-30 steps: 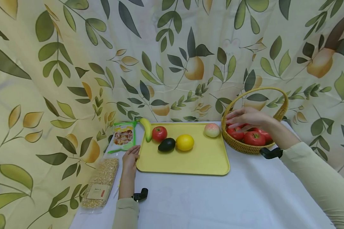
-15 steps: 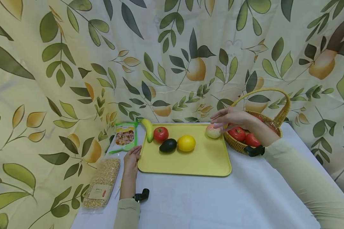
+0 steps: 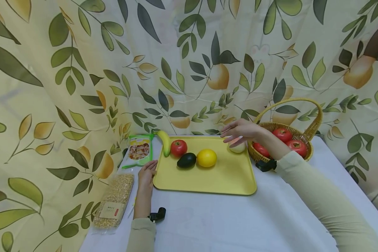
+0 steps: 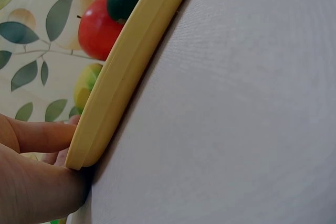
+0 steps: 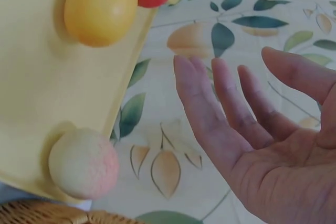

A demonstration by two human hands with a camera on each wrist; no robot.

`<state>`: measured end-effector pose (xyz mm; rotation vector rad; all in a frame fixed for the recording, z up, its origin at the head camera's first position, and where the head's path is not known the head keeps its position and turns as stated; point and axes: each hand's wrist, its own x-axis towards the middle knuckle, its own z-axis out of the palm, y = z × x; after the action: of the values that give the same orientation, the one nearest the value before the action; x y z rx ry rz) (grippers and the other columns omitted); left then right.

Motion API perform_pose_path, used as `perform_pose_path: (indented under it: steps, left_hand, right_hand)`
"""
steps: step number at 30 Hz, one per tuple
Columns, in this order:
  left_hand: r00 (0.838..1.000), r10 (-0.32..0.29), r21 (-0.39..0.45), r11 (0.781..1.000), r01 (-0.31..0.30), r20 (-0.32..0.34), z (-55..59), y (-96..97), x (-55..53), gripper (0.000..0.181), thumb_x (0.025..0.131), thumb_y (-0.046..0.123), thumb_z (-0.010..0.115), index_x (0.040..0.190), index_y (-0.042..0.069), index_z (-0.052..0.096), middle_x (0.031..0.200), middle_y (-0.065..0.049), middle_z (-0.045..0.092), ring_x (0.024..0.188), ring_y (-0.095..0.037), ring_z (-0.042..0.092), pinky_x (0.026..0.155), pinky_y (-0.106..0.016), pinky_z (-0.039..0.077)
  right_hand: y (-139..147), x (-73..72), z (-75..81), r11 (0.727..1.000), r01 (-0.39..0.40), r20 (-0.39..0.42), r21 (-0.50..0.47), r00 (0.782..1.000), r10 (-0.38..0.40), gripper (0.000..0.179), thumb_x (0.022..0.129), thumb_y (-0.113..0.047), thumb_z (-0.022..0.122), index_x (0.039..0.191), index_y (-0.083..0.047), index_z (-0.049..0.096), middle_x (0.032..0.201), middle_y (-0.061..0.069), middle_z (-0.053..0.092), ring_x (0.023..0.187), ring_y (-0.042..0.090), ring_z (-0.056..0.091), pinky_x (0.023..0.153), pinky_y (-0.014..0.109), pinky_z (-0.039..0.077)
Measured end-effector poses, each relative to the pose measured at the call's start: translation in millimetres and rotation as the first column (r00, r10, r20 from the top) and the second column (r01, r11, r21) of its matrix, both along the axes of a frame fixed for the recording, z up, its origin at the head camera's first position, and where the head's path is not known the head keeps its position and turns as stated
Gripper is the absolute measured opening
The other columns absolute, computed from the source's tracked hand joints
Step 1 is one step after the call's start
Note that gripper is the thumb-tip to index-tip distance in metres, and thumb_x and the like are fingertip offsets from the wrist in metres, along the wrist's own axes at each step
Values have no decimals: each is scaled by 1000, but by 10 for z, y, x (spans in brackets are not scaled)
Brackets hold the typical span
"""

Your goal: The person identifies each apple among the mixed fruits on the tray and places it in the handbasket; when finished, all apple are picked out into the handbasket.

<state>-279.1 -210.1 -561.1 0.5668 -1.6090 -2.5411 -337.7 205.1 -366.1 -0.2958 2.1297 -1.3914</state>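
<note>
My left hand [image 3: 146,173] is at the left edge of a yellow tray [image 3: 204,182]; in the left wrist view its thumb lies at the rim [image 4: 126,77], pinching it against the hand. My right hand [image 3: 244,131] hovers with spread, empty fingers over the tray's back right corner. A pale pink peach [image 3: 237,147] lies below it, partly hidden in the head view but fully seen, apart from the hand, in the right wrist view. Also on the tray are a banana [image 3: 165,143], a red tomato [image 3: 178,148], a dark avocado [image 3: 186,160] and a yellow lemon [image 3: 207,158].
A wicker basket [image 3: 306,136] with a tall handle holds several red fruits [image 3: 282,134] right of the tray. To the left lie a green-edged food packet [image 3: 140,149] and a clear bag of pale kernels [image 3: 113,199]. A leaf-patterned curtain [image 3: 163,70] hangs behind.
My right hand has moved left from over the basket to over the peach, uncovering the red fruits. The left hand stays at the tray's edge. The view has shifted slightly.
</note>
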Motion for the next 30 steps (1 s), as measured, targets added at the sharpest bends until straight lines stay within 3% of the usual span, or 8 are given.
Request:
perform_pose_path:
  steps: [4,13,30]
  left_hand:
    - [1000,-4,-5,1000,4,-1,13,-5,9,65,88,-28,36,151,-12,42,153,-32,47,146,-40,44,119,-40,39]
    - [1000,-4,-19,1000,4,-4,-4,6,-2,66,87,-29,36,150,-13,43,152,-33,47,146,-40,44,118,-41,39]
    - [1000,-8,-8,1000,8,-2,24,22,24,66,89,-28,35,152,-12,41,153,-32,46,147,-39,42,120,-40,38]
  right_hand:
    - [-113,-35,-50,1000,-22,1,-13,1000,22,45,108,-14,56,147,6,50,149,28,51,131,46,59,94,52,59]
    - [-310,-64,-119,996,26,42,-82,999,-23,44,108,-12,55,146,8,49,149,30,51,132,50,55,98,57,55]
    - [-786,-238,-233,992,60,29,-114,998,-57,41,105,-16,61,140,5,56,139,23,58,124,44,63,95,55,58]
